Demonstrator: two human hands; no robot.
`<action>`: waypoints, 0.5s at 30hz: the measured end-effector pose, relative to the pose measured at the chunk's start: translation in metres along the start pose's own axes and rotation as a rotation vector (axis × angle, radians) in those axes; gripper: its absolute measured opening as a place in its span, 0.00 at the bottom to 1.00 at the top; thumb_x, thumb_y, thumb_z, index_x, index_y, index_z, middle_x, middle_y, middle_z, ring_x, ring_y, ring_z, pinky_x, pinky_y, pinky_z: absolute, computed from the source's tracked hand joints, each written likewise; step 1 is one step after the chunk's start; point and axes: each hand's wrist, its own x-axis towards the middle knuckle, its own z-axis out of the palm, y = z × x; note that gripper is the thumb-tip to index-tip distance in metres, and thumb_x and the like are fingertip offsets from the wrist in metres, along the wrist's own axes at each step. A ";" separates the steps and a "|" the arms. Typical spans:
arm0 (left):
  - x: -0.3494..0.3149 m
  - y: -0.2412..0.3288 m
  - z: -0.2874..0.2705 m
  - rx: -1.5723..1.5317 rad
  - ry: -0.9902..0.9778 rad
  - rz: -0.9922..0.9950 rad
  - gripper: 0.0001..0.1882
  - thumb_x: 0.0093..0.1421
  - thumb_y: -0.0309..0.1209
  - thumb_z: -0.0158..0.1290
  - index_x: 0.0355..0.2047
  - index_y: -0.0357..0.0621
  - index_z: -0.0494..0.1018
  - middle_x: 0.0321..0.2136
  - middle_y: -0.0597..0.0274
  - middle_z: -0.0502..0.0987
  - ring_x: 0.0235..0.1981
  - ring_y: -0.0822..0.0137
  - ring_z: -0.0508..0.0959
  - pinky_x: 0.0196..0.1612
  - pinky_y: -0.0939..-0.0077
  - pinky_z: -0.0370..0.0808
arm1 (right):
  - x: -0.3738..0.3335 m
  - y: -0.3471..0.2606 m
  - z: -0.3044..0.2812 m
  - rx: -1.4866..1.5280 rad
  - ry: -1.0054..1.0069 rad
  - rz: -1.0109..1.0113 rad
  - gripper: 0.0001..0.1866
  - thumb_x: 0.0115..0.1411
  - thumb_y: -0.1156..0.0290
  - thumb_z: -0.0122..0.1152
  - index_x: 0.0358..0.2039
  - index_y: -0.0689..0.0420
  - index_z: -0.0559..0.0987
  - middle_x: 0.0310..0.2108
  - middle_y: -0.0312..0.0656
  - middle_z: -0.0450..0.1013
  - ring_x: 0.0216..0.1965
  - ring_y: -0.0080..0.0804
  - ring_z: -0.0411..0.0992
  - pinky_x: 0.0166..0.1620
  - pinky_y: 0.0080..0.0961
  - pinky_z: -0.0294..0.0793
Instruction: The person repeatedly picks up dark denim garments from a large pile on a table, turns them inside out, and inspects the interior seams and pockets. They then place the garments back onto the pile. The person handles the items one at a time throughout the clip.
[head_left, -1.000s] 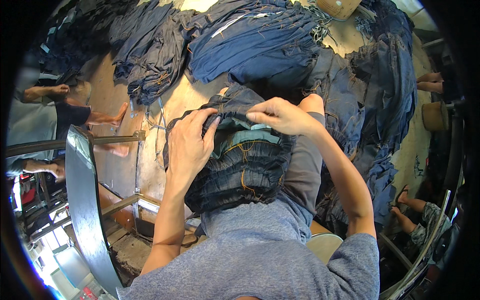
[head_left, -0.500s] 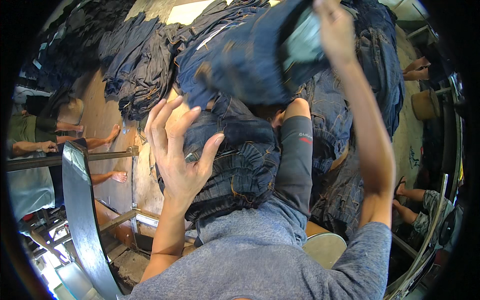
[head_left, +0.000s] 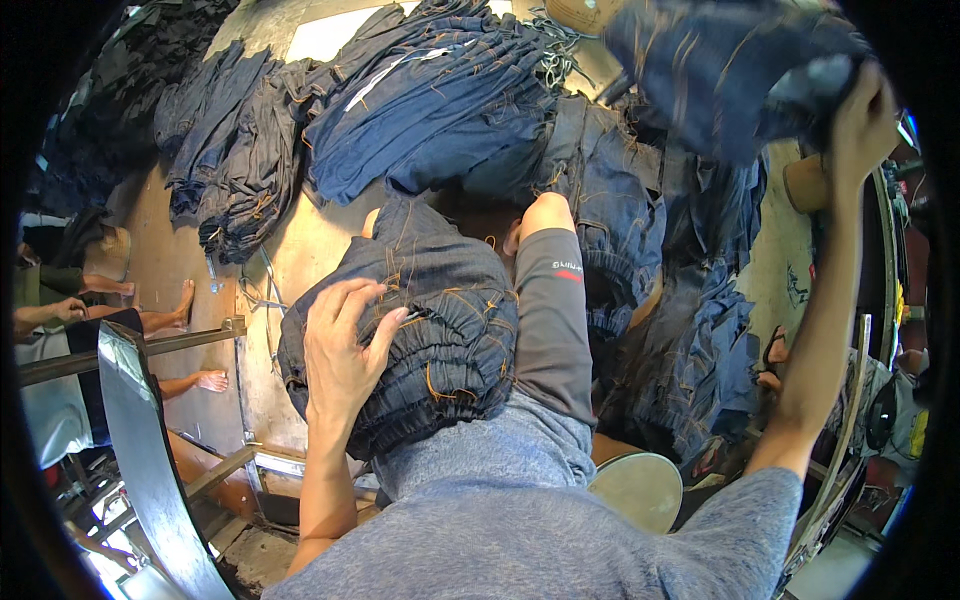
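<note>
Right hand (head_left: pixel 866 125) up and away, high and far to the right of the lap bundle (head_left: pixel 455 345), fingers clamped, it seems, on the edge of a denim garment (head_left: pixel 735 85), though motion blur hides the exact grip. That garment hangs in the air now, beyond the bundle and well to its right, and what a swing: a second ago both hands were working together at the lap, and half a second ago the piece was sweeping up just past it. One garment looks to be off the bundle, then, which leaves the gathered dark denim with its orange threads in the lap. Left hand (head_left: pixel 345 340) rests on the bundle's left side, fingers loosely bent, thumb parted from them, no firm hold to be seen.

Outward now! Right of the bundle, past the grey-clad leg (head_left: pixel 552 335), lies a long denim heap (head_left: pixel 610 190); beyond the bundle, a bluer pile (head_left: pixel 430 125) spreads over the sunlit wooden floor (head_left: pixel 300 235). Left of the bundle runs a wooden rail (head_left: pixel 190 345), with a dark curved board (head_left: pixel 150 440) below it and a co-worker's bare foot (head_left: pixel 212 381) close by. Nearer the body, right of the bundle, sits a round pale seat (head_left: pixel 640 492).
</note>
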 end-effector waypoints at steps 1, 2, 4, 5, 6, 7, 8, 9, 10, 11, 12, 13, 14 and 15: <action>-0.002 -0.003 0.000 -0.002 -0.034 -0.030 0.19 0.60 0.36 0.73 0.47 0.41 0.84 0.50 0.54 0.84 0.53 0.48 0.82 0.58 0.55 0.77 | -0.032 0.008 -0.004 -0.012 -0.098 0.014 0.20 0.82 0.60 0.55 0.60 0.61 0.85 0.50 0.55 0.86 0.50 0.37 0.84 0.57 0.34 0.80; -0.004 -0.007 -0.001 -0.003 -0.070 -0.063 0.19 0.61 0.36 0.73 0.47 0.41 0.84 0.49 0.53 0.85 0.52 0.48 0.83 0.57 0.55 0.77 | -0.079 0.013 -0.007 0.052 -0.173 -0.021 0.18 0.82 0.66 0.53 0.60 0.61 0.84 0.56 0.53 0.85 0.57 0.42 0.83 0.62 0.37 0.78; -0.008 -0.012 -0.003 -0.002 -0.102 -0.087 0.21 0.60 0.37 0.74 0.48 0.40 0.83 0.48 0.52 0.85 0.50 0.48 0.83 0.56 0.55 0.78 | -0.163 0.023 -0.018 0.214 -0.477 0.032 0.16 0.80 0.73 0.54 0.59 0.60 0.85 0.60 0.52 0.83 0.63 0.43 0.80 0.65 0.36 0.76; -0.010 -0.015 -0.006 0.000 -0.119 -0.099 0.21 0.60 0.38 0.74 0.49 0.40 0.83 0.48 0.52 0.85 0.49 0.47 0.84 0.56 0.54 0.78 | -0.205 0.024 -0.024 0.177 -0.685 -0.039 0.18 0.77 0.77 0.56 0.63 0.61 0.83 0.61 0.53 0.82 0.65 0.48 0.79 0.68 0.39 0.75; -0.012 -0.017 -0.008 0.021 -0.176 -0.100 0.23 0.59 0.39 0.74 0.49 0.40 0.83 0.47 0.52 0.85 0.49 0.47 0.83 0.55 0.54 0.78 | -0.245 0.022 -0.028 0.251 -0.967 0.186 0.18 0.71 0.80 0.62 0.60 0.58 0.85 0.60 0.50 0.83 0.64 0.47 0.79 0.67 0.39 0.76; -0.014 -0.018 -0.012 0.043 -0.237 -0.100 0.24 0.59 0.40 0.74 0.50 0.40 0.82 0.47 0.52 0.85 0.49 0.47 0.83 0.55 0.54 0.78 | -0.275 0.021 -0.039 0.329 -1.365 0.430 0.19 0.71 0.79 0.64 0.60 0.55 0.85 0.62 0.48 0.82 0.64 0.47 0.79 0.66 0.41 0.77; -0.016 -0.019 -0.015 0.064 -0.298 -0.095 0.25 0.59 0.42 0.74 0.50 0.40 0.82 0.47 0.52 0.85 0.49 0.46 0.83 0.55 0.54 0.78 | -0.297 0.019 -0.042 0.267 -1.580 -0.118 0.19 0.70 0.75 0.68 0.60 0.50 0.86 0.59 0.47 0.84 0.60 0.47 0.82 0.62 0.44 0.81; -0.018 -0.021 -0.020 0.089 -0.462 -0.090 0.35 0.56 0.47 0.75 0.58 0.40 0.79 0.53 0.50 0.81 0.55 0.45 0.81 0.59 0.53 0.78 | -0.312 0.013 -0.047 0.064 -2.060 0.149 0.18 0.70 0.68 0.70 0.60 0.48 0.86 0.55 0.47 0.85 0.57 0.51 0.84 0.60 0.47 0.83; -0.021 -0.020 -0.021 0.068 -0.481 -0.081 0.38 0.55 0.49 0.75 0.60 0.40 0.77 0.56 0.49 0.79 0.57 0.45 0.80 0.60 0.52 0.78 | -0.324 0.001 -0.052 -0.008 -2.087 0.053 0.21 0.70 0.59 0.70 0.61 0.48 0.86 0.52 0.49 0.86 0.54 0.55 0.84 0.59 0.48 0.83; -0.024 -0.020 -0.023 0.054 -0.503 -0.075 0.42 0.54 0.50 0.76 0.63 0.40 0.76 0.59 0.49 0.78 0.59 0.44 0.79 0.62 0.52 0.77 | -0.327 -0.011 -0.053 0.161 -1.943 0.109 0.20 0.71 0.58 0.69 0.60 0.50 0.86 0.53 0.49 0.85 0.55 0.55 0.83 0.59 0.48 0.82; -0.029 -0.019 -0.028 0.047 -0.531 -0.076 0.45 0.53 0.51 0.76 0.65 0.40 0.74 0.62 0.48 0.76 0.61 0.44 0.78 0.63 0.52 0.77 | -0.327 -0.029 -0.056 0.248 -1.830 0.137 0.20 0.72 0.56 0.68 0.59 0.51 0.86 0.55 0.50 0.85 0.55 0.55 0.83 0.59 0.48 0.82; -0.033 -0.019 -0.031 0.067 -0.569 -0.060 0.52 0.51 0.51 0.77 0.70 0.41 0.70 0.66 0.47 0.72 0.65 0.43 0.75 0.67 0.51 0.75 | -0.324 -0.049 -0.050 0.352 -1.691 0.103 0.19 0.72 0.57 0.68 0.58 0.52 0.86 0.55 0.50 0.84 0.56 0.55 0.82 0.58 0.49 0.82; -0.038 -0.018 -0.032 0.061 -0.558 -0.088 0.51 0.51 0.50 0.78 0.70 0.42 0.70 0.66 0.47 0.72 0.64 0.42 0.76 0.66 0.50 0.75 | -0.318 -0.071 -0.041 0.421 -1.563 0.084 0.19 0.72 0.58 0.67 0.57 0.53 0.86 0.55 0.50 0.84 0.56 0.55 0.81 0.58 0.49 0.81; -0.042 -0.018 -0.033 0.052 -0.528 -0.137 0.49 0.52 0.49 0.77 0.70 0.42 0.71 0.65 0.47 0.73 0.63 0.41 0.77 0.66 0.50 0.76 | -0.310 -0.093 -0.035 0.493 -1.466 0.041 0.16 0.73 0.60 0.66 0.55 0.53 0.86 0.55 0.49 0.84 0.55 0.55 0.81 0.58 0.48 0.81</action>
